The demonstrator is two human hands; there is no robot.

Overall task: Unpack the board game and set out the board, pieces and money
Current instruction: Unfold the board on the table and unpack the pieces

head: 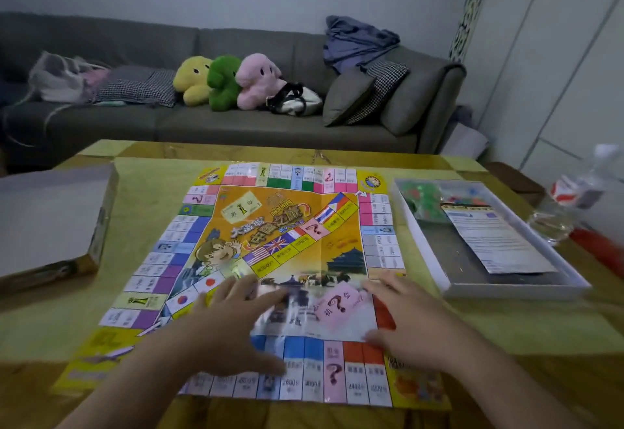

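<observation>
Board (290,259) is unfolded flat on the worktop (506,324), both hands pressing its near half, fingers spread: left hand (229,320), right hand (408,320). Box tray (520,288) with pieces sits just right.

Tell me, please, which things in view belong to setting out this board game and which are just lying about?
Belonging to the job:
game board, both hands flat on it: left hand, right hand
box tray holding the pieces bag and leaflet
box lid

Lying about:
plastic bottle
plush toys
sofa
</observation>
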